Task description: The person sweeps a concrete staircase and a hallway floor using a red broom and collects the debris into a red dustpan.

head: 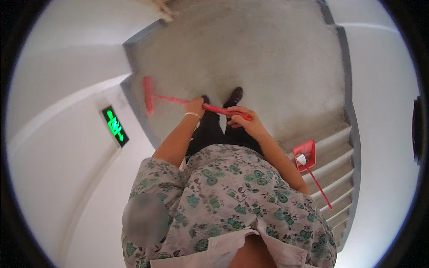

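A red broom with a long handle (pixel 216 109) slants across in front of my legs. My left hand (pixel 194 108) is closed around the middle of the handle, below a bracelet on the wrist. Near the handle's upper end, my right hand (pixel 246 120) grips it with the fingers partly curled. The broom's head (pixel 148 95) lies off to the left, close to the grey skirting. On the stairs to the right rests a red dustpan (pixel 305 155) with a long red handle (pixel 320 189). A crumpled white piece of litter (pixel 301 159) sits inside the pan.
I stand on a bare concrete landing (pixel 268 60). A flight of stairs (pixel 335 160) begins at my right. White walls with dark grey skirting (pixel 347 73) border the floor. A lit green exit sign (pixel 115 126) is on the left wall. Something wooden (pixel 162 8) shows at the top edge.
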A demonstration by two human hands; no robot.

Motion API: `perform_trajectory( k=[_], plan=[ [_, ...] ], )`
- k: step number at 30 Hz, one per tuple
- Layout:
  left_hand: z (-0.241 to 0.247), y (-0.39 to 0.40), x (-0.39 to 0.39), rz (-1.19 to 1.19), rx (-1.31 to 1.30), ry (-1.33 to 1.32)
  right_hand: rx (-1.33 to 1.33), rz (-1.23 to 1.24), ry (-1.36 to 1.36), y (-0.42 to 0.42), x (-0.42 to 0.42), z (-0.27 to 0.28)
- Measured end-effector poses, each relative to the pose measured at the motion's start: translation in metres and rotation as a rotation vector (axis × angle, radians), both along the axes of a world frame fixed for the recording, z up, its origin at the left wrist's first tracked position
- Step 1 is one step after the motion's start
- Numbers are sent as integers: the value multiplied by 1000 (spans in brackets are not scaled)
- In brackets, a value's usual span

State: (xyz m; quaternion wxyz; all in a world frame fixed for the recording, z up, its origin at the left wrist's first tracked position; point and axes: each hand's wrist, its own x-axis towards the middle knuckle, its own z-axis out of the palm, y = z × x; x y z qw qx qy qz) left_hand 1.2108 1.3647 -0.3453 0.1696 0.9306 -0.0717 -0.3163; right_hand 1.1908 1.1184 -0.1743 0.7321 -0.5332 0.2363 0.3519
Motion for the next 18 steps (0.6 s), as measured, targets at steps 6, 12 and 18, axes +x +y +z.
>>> perform_trajectory(
  k=[6,12,18],
  plan=[
    [45,-102,12,-35,-264,-36,-481,-74,-160,-15,6,106],
    [137,-187,53,-197,-570,-45,-804,-25,-364,-36,9,208],
    [171,-107,49,-111,-417,15,-613,46,-461,-25,21,196]
  ],
)
